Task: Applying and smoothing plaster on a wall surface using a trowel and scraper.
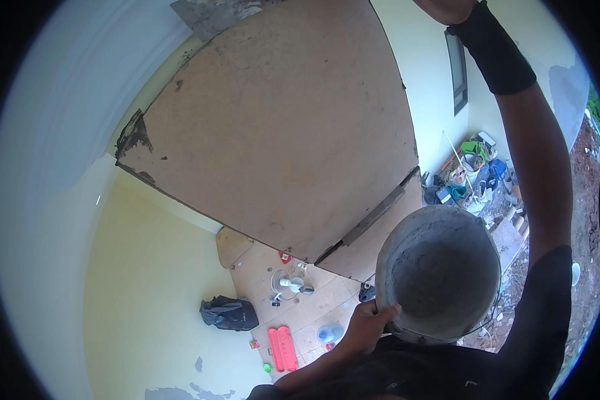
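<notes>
A grey, cement-crusted bucket (440, 267) with a thin wire handle is held against the front of my body. My left hand (367, 325) is closed on its near left rim, the thumb lying over the edge. Grey residue coats the inside of the bucket. My right arm is raised far up and forward, a black band around the wrist. Only the base of my right hand (445, 8) shows at the top edge; its fingers are out of the picture.
A large tan board (273, 127) with chipped dark edges spans the middle. Far below on the tiled floor lie a black bag (228, 313), a red tray-like object (283, 349) and a blue-tinted bottle (330, 333). Assorted clutter (473, 173) is heaped by the right wall.
</notes>
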A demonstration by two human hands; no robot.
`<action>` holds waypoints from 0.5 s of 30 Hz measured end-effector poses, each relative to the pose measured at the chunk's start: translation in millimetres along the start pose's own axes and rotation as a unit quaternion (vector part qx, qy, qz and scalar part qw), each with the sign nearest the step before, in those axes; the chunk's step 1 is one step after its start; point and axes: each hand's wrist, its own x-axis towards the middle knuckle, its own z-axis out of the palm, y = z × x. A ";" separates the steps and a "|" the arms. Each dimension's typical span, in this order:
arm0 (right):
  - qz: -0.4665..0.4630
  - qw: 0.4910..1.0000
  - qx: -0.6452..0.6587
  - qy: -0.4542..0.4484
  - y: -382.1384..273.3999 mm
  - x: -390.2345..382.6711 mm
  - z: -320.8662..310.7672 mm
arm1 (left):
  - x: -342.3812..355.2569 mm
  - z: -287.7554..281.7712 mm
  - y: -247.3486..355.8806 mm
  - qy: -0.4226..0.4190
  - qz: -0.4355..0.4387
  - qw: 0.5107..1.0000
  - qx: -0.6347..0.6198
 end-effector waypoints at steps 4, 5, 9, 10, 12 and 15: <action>0.030 0.999 -0.016 -0.005 -61.3 -48.6 -17.7 | 6.1 0.6 -1.5 0.002 0.018 0.999 -0.026; 0.052 0.996 -0.065 -0.035 -83.7 -64.1 -20.5 | 2.7 4.6 8.0 0.000 0.036 0.999 -0.019; 0.218 0.957 -0.173 -0.084 -167.7 -133.2 14.2 | 3.7 8.7 22.6 0.014 0.082 0.996 -0.013; 0.158 0.912 -0.323 -0.200 -178.6 -175.6 2.4 | 7.3 10.0 19.1 -0.005 0.094 0.995 -0.021; 0.346 0.879 -0.287 -0.158 -218.9 -212.7 24.3 | 11.9 25.5 23.4 -0.021 0.101 0.994 -0.029; 0.411 0.833 -0.320 -0.184 -235.6 -244.7 64.6 | 13.3 20.5 22.3 -0.007 0.123 0.992 0.008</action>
